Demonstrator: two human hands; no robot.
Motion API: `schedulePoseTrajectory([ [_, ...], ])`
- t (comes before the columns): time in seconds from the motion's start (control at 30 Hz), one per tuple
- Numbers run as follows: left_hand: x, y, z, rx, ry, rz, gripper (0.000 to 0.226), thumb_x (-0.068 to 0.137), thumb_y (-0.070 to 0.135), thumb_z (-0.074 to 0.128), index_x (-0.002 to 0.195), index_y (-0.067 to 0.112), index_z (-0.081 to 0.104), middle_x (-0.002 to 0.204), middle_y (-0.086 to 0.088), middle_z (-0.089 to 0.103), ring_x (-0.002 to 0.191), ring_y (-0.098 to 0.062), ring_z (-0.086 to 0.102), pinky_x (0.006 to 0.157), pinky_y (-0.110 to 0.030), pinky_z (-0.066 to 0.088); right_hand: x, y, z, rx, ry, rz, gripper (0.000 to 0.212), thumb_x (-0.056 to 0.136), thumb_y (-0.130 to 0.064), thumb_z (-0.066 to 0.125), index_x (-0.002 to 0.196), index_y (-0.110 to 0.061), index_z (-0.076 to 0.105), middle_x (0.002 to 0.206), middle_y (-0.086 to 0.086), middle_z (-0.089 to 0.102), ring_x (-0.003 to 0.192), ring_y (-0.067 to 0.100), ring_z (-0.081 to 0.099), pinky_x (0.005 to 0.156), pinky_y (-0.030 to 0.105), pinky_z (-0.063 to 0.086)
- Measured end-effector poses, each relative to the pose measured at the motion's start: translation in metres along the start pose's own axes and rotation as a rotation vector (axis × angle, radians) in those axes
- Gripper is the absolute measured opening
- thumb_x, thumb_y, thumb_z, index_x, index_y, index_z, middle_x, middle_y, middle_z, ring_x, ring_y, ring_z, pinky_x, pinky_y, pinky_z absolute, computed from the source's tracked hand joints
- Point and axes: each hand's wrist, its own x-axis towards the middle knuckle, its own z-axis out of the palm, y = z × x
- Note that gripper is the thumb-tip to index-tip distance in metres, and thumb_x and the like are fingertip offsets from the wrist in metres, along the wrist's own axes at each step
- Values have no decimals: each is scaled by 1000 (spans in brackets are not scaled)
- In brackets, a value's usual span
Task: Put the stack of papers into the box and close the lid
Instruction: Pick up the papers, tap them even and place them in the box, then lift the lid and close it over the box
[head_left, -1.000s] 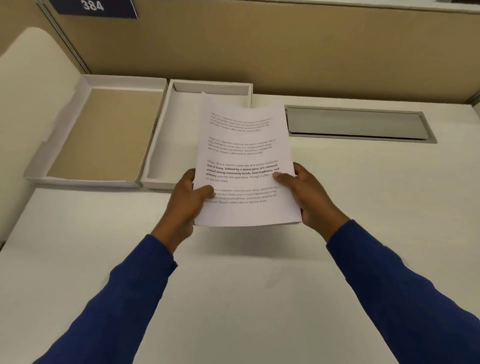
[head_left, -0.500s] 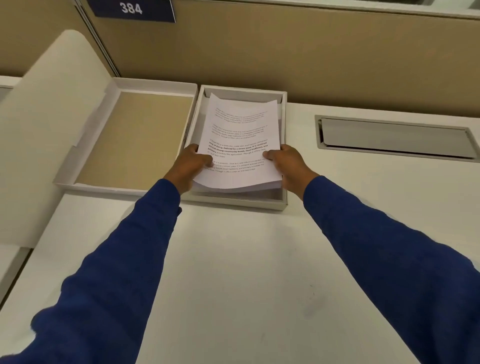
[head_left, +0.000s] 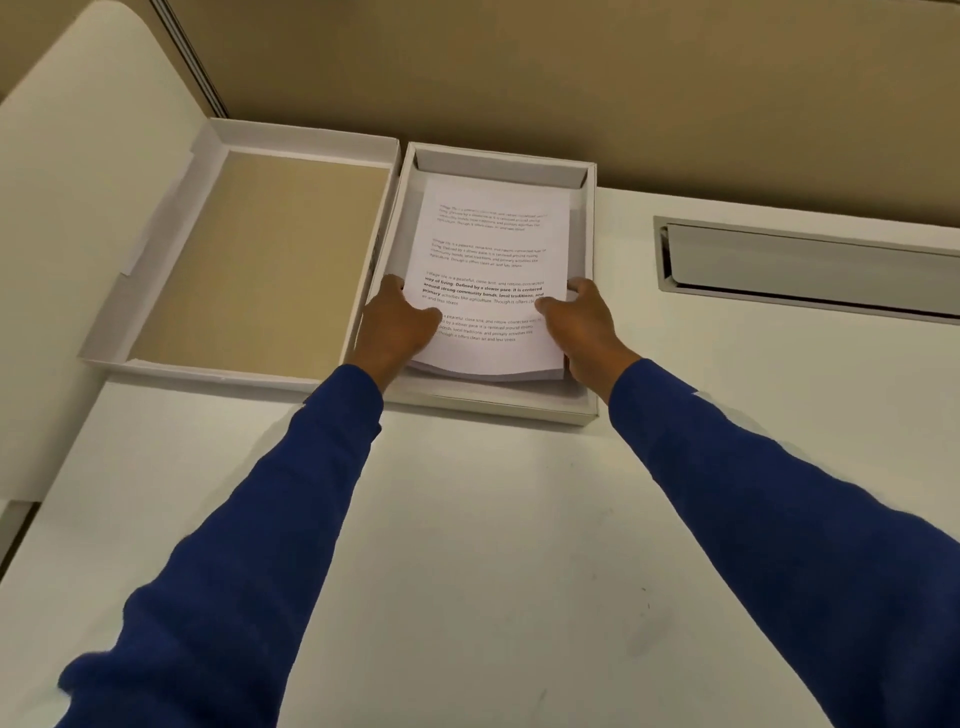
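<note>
A stack of printed white papers (head_left: 493, 244) lies inside the open white box (head_left: 498, 408) at the back of the desk, its near end slightly lifted and bowed. My left hand (head_left: 397, 325) grips the stack's left edge and my right hand (head_left: 584, 325) grips its right edge, thumbs on top of the sheet. The box's lid (head_left: 260, 260), white-rimmed with a tan inside, lies open and flat directly to the left of the box, joined along the shared side.
A tan partition wall (head_left: 571, 78) rises right behind the box. A recessed grey cable tray (head_left: 810, 270) is set into the white desk (head_left: 493, 545) to the right. A cream curved panel (head_left: 78, 208) stands at the left.
Both hands carried the stack forward from above the desk and lowered it into the box. The view has shifted closer to the box.
</note>
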Motion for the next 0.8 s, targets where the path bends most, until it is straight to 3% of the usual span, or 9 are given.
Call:
schedulePoseTrajectory([
  [0.07,-15,-3,-2,-6,36,62,66,91,32,70,149,14,43,119,5,51,103,-15,54,84,-29,44,-9,0,-4,-92,2,-91,58,96,-28,61,149,-21,39,122,-8,54,100,10,61,83,25,54],
  [0.13,-33,-8,-7,-89,145,124,57,92,36,72,141,15,51,121,4,55,108,-13,55,90,-29,47,-19,3,-10,-167,28,-176,59,96,-33,62,150,-23,40,135,-4,56,108,11,60,86,22,48],
  [0.27,-67,-27,-29,-367,609,243,22,92,37,66,101,18,58,94,7,63,76,3,57,73,-16,50,-33,16,-23,-268,149,-287,54,94,-41,65,143,-24,49,145,2,51,122,18,58,94,27,46],
  [0.4,-77,-67,-50,-590,850,9,25,88,49,60,93,28,48,85,13,53,68,6,53,69,-11,47,-37,39,-31,-366,238,-292,59,94,-43,66,145,-20,48,147,5,45,128,26,56,102,38,52],
  [0.5,-69,-98,-54,-733,772,-380,53,83,62,62,112,21,47,97,2,60,76,-14,60,69,-31,55,-37,56,-27,-447,201,-227,64,96,-38,63,152,-16,39,148,10,42,130,28,52,97,31,45],
  [0.57,-63,-108,-56,-764,638,-494,69,81,64,68,123,11,54,95,-2,62,68,-18,60,55,-30,53,-37,66,-24,-499,177,-213,65,97,-30,61,154,-13,35,147,12,43,131,29,51,93,30,42],
  [0.67,-53,-110,-59,-684,555,-459,62,82,46,77,125,6,59,99,-6,65,67,-21,61,49,-27,51,-40,77,-21,-564,174,-237,64,97,-15,58,155,-13,32,144,13,45,128,30,52,91,29,41],
  [0.73,-49,-104,-59,-611,587,-418,43,84,28,74,118,15,51,103,-1,65,76,-22,62,63,-35,61,-42,80,-22,-591,175,-258,63,97,-11,55,155,-13,32,140,13,47,124,30,53,90,31,43],
  [0.8,-51,-98,-56,-576,652,-363,39,85,18,68,115,22,43,100,3,63,78,-18,61,83,-45,64,-43,81,-22,-608,168,-269,61,97,-10,54,154,-12,34,137,14,49,121,31,55,89,33,46],
])
